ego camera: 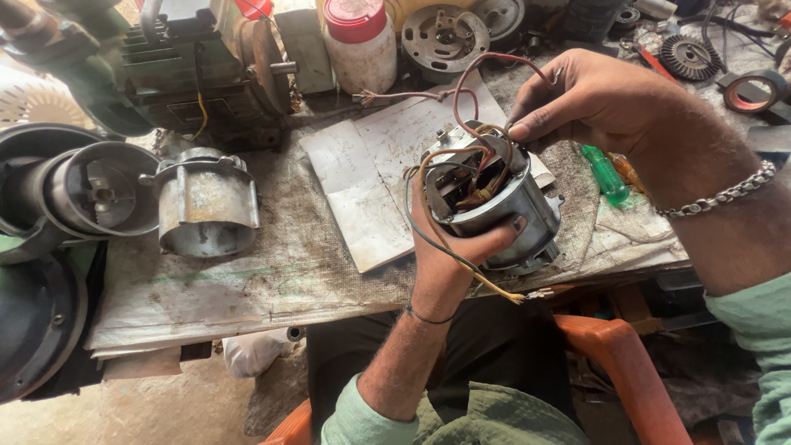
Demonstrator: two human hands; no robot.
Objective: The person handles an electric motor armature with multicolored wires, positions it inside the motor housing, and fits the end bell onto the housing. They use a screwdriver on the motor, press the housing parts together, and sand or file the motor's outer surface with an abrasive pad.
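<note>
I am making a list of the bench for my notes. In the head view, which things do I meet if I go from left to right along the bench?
Round black housing → grey metal cylinder housing → open paper booklet → small motor gripped by the left hand, with the right hand on its wires → green screwdriver handle → tape roll.

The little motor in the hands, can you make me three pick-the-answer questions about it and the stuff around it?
1. Where is the green screwdriver?
A. Under the right hand
B. Inside the jar
C. On the chair

2. What colour is the lid of the white jar?
A. Blue
B. Red
C. Yellow

3. How is the motor housing held?
A. Lying alone on the bench
B. Gripped by the left hand
C. Hanging by its wires

Answers: 1 A, it lies on the bench below the right hand. 2 B, the cap is red. 3 B, the left hand's fingers wrap it while the right hand touches the wires.
</note>
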